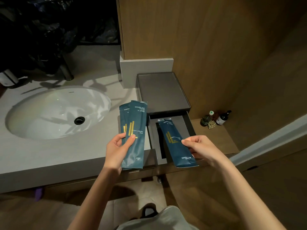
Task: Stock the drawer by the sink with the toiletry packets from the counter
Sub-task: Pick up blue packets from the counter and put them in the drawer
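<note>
Drawer (pixel 187 120), dark-walled w/ grey floor, stands pulled out toward the person from under a shallow dark rectangular tray (pixel 163 92) at the right end of the pale grey counter (pixel 49 155), just right of the white oval sink (pixel 56 112). Drawer interior mostly bare; one compartment wall visible along its left side.

Right hand (pixel 201 147) pinches one long dark-teal foil packet w/ gold bars (pixel 178 143), thumb and fingertips clamped on its right edge near mid-length. Packet hangs lengthwise over the open drawer, far end angled down into it, near end overhanging the drawer front. Cannot tell whether the far end touches the drawer floor. Grip at the edge likely chosen so the packet can be laid flat and released w/o fingers trapped beneath.

Left hand (pixel 117 146) closed on a fanned pair of matching teal packets, front one printed "COMB" (pixel 133 135), thumb across the front, fingers behind. Pair is held upright over the counter's right edge, just left of the drawer: a reserve stock kept close so the right hand can draw the next one.

Judgement: first packet going in, two remaining; task early. No other packets seen on the counter.

Risk: slick foil, packet longer than the visible opening; may need to go in straight to let the drawer shut.

Small bottles (pixel 216 119) on the wooden ledge, far right, not involved.
</note>
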A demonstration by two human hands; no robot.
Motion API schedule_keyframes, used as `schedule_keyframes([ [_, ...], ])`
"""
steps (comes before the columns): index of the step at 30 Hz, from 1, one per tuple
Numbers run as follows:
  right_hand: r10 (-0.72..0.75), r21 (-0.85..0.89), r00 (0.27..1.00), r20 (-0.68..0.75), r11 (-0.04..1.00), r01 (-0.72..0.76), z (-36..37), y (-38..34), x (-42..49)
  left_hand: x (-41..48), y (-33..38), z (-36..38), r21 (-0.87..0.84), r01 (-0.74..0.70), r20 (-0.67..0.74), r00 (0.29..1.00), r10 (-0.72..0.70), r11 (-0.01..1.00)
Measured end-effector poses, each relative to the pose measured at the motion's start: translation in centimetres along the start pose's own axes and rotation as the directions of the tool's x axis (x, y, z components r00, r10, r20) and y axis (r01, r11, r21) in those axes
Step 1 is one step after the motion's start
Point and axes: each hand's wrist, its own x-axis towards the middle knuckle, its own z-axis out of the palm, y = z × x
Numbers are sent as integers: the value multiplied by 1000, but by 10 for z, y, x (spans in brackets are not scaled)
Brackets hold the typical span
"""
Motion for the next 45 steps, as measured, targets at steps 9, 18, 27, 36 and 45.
schedule_keyframes([
  [9,-40,-137,992,-116,990,24,38,-5,80,1,0,-2,13,-9,-41,999,10,1000],
  [18,-247,-457,961,-127,874,165,50,15,91,0,1,5,15,-17,-34,999,18,1000],
  [27,-406,-576,903,-139,775,259,44,2,79,-3,3,30,52,-68,64,996,65,996],
  [36,-264,113,953,-150,953,281,39,-17,23,-9,1,62,108,-76,102,993,65,991],
  [45,-164,330,969,-184,918,218,-15,-2,5,-26,3,77,272,-44,340,939,-53,961],
])
